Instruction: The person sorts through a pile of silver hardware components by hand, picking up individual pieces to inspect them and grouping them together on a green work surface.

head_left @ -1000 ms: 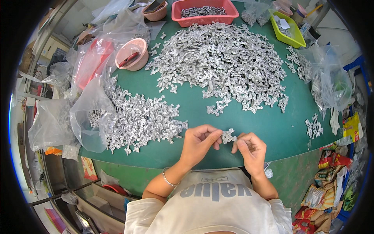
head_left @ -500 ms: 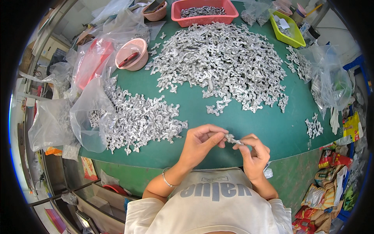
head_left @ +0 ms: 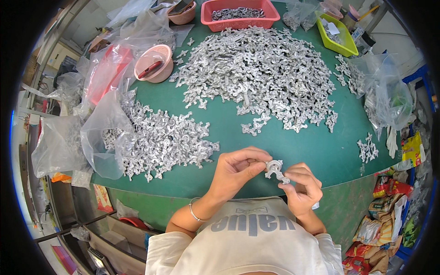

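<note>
Metal part (head_left: pixel 275 170) turned; both hands pinch it near table edge (head_left: pixel 192 191).

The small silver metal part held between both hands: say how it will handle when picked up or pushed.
The small metal part looks rigid cast metal, so probably stiff, not floppy. Its lobed, irregular shape suggests it would snag or slide rather than roll. The left hand and right hand pinch it with fingertips alone, so it is likely light.

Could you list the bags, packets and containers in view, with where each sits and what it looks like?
Clear plastic bags: left table edge, crumpled, some holding metal parts.
Clear bag: right edge, bulging.
Red basket: far edge, rectangular.
Yellow-green tray: far right, rectangular.
Pink bowl: far left, round.
Snack packets: lower right, below the table, colourful.
</note>
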Tool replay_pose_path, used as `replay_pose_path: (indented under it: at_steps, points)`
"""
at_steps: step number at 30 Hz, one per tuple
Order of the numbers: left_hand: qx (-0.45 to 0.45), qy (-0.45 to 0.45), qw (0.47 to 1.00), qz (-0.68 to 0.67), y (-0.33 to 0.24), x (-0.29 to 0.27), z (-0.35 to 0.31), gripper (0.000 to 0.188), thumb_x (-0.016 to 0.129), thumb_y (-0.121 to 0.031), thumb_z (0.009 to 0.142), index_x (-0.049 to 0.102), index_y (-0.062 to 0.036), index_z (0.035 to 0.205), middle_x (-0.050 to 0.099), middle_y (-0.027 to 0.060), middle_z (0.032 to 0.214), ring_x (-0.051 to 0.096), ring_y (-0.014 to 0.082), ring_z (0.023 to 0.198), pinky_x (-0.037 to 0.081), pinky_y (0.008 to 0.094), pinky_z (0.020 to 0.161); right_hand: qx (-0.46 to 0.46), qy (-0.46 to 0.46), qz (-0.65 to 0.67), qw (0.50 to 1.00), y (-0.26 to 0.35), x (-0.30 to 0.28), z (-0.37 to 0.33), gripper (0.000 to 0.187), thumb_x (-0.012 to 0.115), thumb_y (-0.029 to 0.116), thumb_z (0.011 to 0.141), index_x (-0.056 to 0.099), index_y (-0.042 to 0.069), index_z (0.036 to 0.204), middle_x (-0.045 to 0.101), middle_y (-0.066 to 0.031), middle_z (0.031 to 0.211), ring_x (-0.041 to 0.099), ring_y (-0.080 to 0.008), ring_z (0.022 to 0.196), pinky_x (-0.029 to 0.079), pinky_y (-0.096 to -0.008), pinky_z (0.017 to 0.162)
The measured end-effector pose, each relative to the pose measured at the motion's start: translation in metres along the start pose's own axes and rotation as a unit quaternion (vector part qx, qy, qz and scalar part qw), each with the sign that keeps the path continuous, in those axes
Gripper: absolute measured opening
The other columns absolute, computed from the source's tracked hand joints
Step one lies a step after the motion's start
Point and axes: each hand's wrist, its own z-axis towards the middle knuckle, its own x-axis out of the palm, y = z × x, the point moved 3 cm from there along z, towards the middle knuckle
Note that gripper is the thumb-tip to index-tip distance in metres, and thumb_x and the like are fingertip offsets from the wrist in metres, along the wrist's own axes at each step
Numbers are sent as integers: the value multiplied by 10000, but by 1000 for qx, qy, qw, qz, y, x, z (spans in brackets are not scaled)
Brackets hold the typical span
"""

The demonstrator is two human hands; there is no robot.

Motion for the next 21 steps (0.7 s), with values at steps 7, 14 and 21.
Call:
replay_pose_path:
  at_steps: [7,14,21]
  points:
    - [-16,27,999,-15,-5,9,4,179,549,24,815,584,60,987,565,122,1004,536,149,907,436,266,795,-22,-13,16,1000,2,-4,-3,247,736,-29,594,572,-40,778,601,-137,691,553,-230,595,430,-299,531]
    - [-29,26,999,-17,-9,15,7,167,553,-4,816,588,55,969,568,119,990,545,154,903,433,275,805,-37,-22,14,999,0,-5,-5,265,739,-6,615,558,-27,809,598,-132,696,538,-221,588,419,-302,528]
    - [-45,30,998,-25,-10,20,10,176,541,-6,823,583,55,983,565,117,1011,544,149,916,429,278,822,-49,-37,8,998,2,-5,-6,279,746,8,618,554,-16,818,592,-125,695,528,-213,582,413,-304,520]
